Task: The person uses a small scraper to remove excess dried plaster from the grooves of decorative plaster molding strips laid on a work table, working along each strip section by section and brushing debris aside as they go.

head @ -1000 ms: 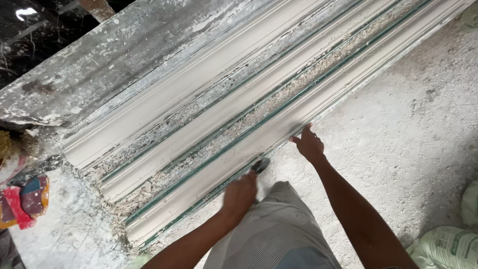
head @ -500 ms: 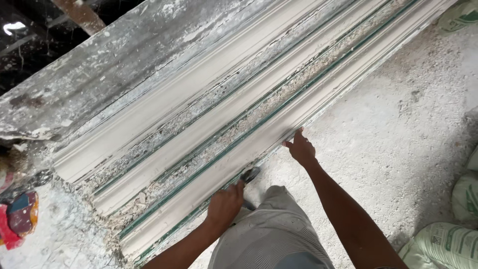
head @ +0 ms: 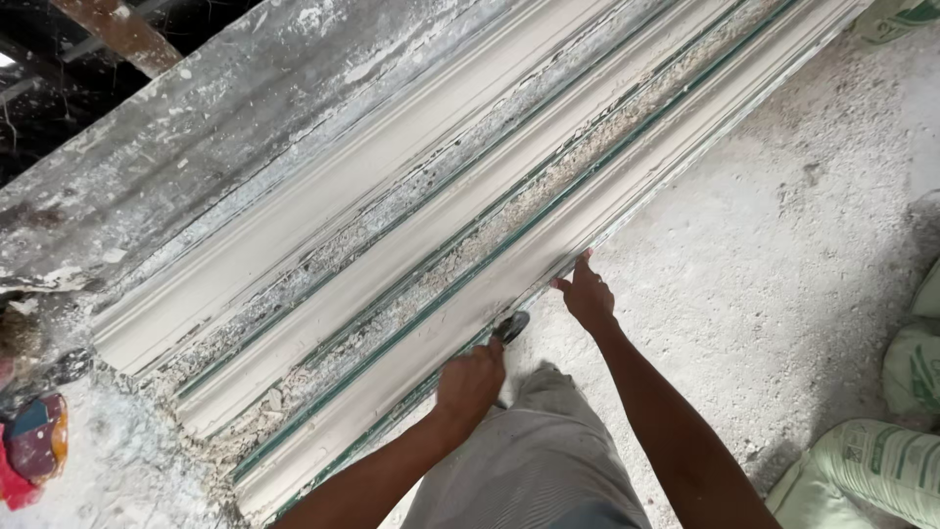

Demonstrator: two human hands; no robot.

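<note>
Three long white plaster cornice mouldings (head: 460,235) lie side by side on a dusty work table, running from lower left to upper right. My left hand (head: 470,382) is closed around a small dark-bladed tool (head: 510,326), held against the near edge of the closest moulding (head: 548,250). My right hand (head: 586,292) rests with fingertips on that same near edge, a little further right, fingers spread and holding nothing. Green strips (head: 411,294) and plaster crumbs lie between the mouldings.
A grey, plaster-smeared board (head: 196,147) flanks the far side of the mouldings. The floor (head: 783,245) is covered in white dust. Green-printed white sacks (head: 881,470) sit at lower right. A red and blue object (head: 34,441) lies at far left. My grey trousers (head: 539,460) show below.
Both hands have slid slightly left along the near edge of the closest moulding, the left hand still gripping the tool. The view has shifted a little too.
</note>
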